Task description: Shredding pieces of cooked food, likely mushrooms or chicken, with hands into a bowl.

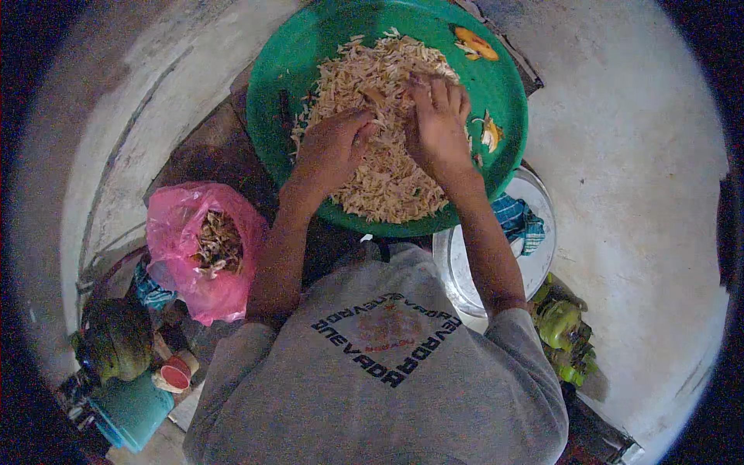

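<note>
A wide green plastic basin (503,87) lies in front of me, holding a broad heap of pale shredded strips (389,195) whose food type I cannot make out. My left hand (332,145) rests at the heap's left side, thumb and fingers bent inward. Opposite it, my right hand (440,125) is slightly blurred, its fingers bent down into the strips. Whether either hand grips any strips cannot be seen, since the fingertips are partly hidden. An orange piece with pale strips (475,43) and a smaller yellowish scrap (492,133) sit near the basin's right rim.
To the left stands a pink plastic bag (171,224) with brownish scraps (218,244). Behind it are a dark green round object (119,343), a teal container (139,407) and a red-faced cup (176,374). At right, a checked cloth (526,224) lies on a round metal lid (537,264), near green vegetables (558,325).
</note>
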`<action>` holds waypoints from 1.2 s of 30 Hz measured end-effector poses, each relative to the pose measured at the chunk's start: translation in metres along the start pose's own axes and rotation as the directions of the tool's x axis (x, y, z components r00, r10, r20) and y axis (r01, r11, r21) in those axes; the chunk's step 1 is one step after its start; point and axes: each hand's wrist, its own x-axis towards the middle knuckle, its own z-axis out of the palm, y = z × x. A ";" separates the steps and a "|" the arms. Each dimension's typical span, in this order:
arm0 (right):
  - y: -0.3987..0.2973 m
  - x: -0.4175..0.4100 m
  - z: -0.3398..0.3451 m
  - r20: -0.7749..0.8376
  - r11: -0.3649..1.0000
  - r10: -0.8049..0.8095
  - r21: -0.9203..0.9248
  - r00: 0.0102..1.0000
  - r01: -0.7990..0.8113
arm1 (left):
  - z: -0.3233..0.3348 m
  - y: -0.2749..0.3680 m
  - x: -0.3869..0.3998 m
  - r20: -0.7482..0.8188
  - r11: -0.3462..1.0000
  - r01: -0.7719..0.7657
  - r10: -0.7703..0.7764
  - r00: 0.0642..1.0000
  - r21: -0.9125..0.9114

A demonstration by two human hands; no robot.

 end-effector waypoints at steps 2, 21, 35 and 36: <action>-0.002 -0.004 -0.006 0.029 0.981 0.000 0.193 1.000 -0.005 | -0.003 0.001 0.005 0.030 1.000 0.008 -0.007 1.000 -0.015; -0.015 -0.004 -0.011 0.114 0.905 -0.166 0.411 0.980 0.106 | 0.004 -0.005 0.002 0.096 0.972 -0.066 0.089 0.991 -0.225; 0.007 0.007 -0.009 0.238 0.945 0.237 0.168 0.942 -0.281 | -0.009 0.003 -0.002 -0.060 1.000 0.007 -0.007 0.998 -0.011; 0.009 0.006 -0.006 0.239 0.944 0.241 0.167 0.941 -0.284 | -0.008 0.002 -0.002 -0.133 1.000 -0.007 0.005 0.991 -0.014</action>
